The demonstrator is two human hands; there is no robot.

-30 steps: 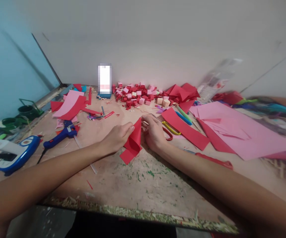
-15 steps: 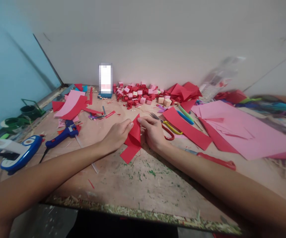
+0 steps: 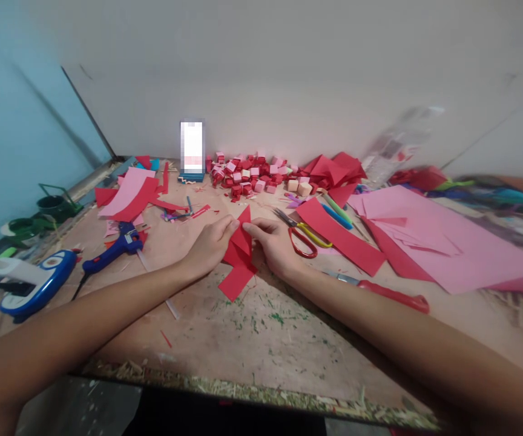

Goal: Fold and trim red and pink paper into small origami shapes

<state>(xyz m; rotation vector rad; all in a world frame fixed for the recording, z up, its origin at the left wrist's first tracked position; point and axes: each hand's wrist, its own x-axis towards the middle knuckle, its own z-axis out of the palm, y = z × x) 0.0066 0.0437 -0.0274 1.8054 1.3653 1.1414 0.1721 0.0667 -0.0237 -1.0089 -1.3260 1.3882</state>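
Between my two hands a piece of red paper [image 3: 240, 245] is partly folded, its pointed top up and a flat tab hanging toward me. My left hand [image 3: 213, 242] pinches its left edge between thumb and fingers. On the opposite side my right hand [image 3: 276, 242] grips the paper, thumb laid on the front near the upper part; its fingertips are hidden behind. Just right of that hand lie scissors [image 3: 304, 239] with red and yellow handles. Beyond them rests a red paper strip [image 3: 341, 236].
Small red and pink paper cubes [image 3: 255, 175] are heaped along the wall, beside a lit phone [image 3: 192, 148]. A blue glue gun [image 3: 116, 251] and a lamp base [image 3: 39, 281] stand left. Pink sheets [image 3: 452, 242], a red-handled cutter [image 3: 393, 295] and a plastic bottle [image 3: 393, 148] are right.
The top of the red paper has shifted slightly left and folded over more. My right hand has moved a little left and down, its thumb now on the front of the paper.
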